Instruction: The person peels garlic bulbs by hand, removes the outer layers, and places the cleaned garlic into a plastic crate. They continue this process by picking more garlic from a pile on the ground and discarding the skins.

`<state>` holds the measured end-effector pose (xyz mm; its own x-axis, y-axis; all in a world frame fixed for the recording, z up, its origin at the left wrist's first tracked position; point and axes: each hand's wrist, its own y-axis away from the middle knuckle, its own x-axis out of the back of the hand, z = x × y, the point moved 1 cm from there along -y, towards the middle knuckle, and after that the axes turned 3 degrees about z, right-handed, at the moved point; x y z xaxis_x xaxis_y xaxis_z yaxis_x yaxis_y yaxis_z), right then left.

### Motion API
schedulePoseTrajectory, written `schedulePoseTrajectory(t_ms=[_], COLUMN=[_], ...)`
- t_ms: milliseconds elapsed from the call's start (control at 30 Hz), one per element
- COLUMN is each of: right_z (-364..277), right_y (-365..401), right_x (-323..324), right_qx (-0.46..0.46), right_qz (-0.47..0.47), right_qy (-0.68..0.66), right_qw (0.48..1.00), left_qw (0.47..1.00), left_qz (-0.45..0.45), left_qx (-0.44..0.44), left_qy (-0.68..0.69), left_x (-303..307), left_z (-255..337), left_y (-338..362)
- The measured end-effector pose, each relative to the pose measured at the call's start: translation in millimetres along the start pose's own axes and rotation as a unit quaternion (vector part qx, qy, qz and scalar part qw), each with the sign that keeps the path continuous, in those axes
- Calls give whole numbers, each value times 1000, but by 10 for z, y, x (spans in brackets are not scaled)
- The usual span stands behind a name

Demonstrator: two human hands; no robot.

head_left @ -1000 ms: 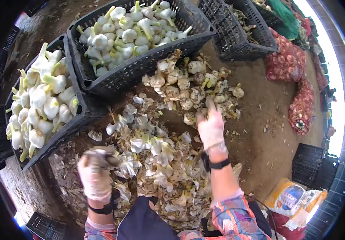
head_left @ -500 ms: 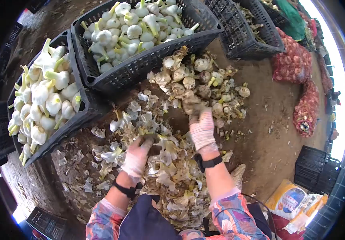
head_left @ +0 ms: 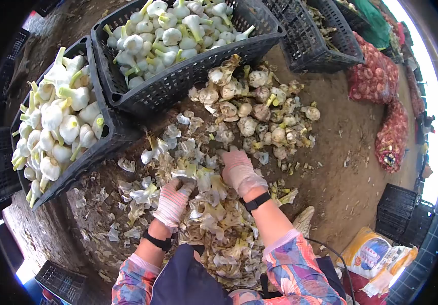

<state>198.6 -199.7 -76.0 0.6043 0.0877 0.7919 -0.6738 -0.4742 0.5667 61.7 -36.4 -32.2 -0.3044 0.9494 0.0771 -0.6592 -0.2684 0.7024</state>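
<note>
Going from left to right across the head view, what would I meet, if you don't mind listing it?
Left-hand crate of white garlic, left hand, right hand, upper-right black crate, lower red mesh bag.

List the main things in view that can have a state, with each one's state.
Left hand: gloved, curled, grip unclear
Right hand: gloved, grip unclear
Wrist straps: fastened
Peels: loose, heaped
Floor garlic: soiled, piled loosely
Left crate: heaped with white garlic
Middle crate: filled with white garlic
Right crate: partly filled
Net bags: full
Sack: crumpled
</note>
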Motion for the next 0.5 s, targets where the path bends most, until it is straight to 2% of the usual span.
schedulePoseTrajectory(t_ms=[33,67,100,133,167,200,233,300,333,367,433,467,500], right_z=[-2,-2,17,50,41,-127,-246,-332,-369,-362,-340,-343,-357], right_y=[69,156,262,321,429,610,746,886,1035,1065,1101,1113,1134], right_x=[-9,-12,-43,-85,-143,44,114,20,37,43,67,103,162], right_qx=[3,-46,-95,-8,-8,-14,-21,101,60,59,101,74,75], right_qz=[-2,17,32,26,24,-26,-75,-3,-10,-10,-20,75,75], right_qy=[1,-239,-465,-398,-400,-616,-792,-749,-763,-763,-691,-617,-617], right_qw=[1000,970,880,917,916,787,606,655,644,643,716,780,780], left_qw=[996,983,983,964,937,929,929,969,971,973,969,969,977], left_qz=[-11,-21,-18,-16,-14,-62,-62,-140,-148,-140,-117,-117,-97], left_qx=[-66,-129,-124,-196,-270,-279,-276,-205,-175,-122,-149,-150,-135], left_qy=[-66,-131,-132,-177,-221,-236,-239,3,70,137,158,158,135], left_x=[10,23,7,-44,-69,-66,-68,-124,-113,-97,-92,-74,-48], left_z=[-16,-31,-30,20,57,-7,-21,-23,40,161,108,147,214], left_y=[-21,-24,3,42,63,35,52,83,144,232,204,227,258])
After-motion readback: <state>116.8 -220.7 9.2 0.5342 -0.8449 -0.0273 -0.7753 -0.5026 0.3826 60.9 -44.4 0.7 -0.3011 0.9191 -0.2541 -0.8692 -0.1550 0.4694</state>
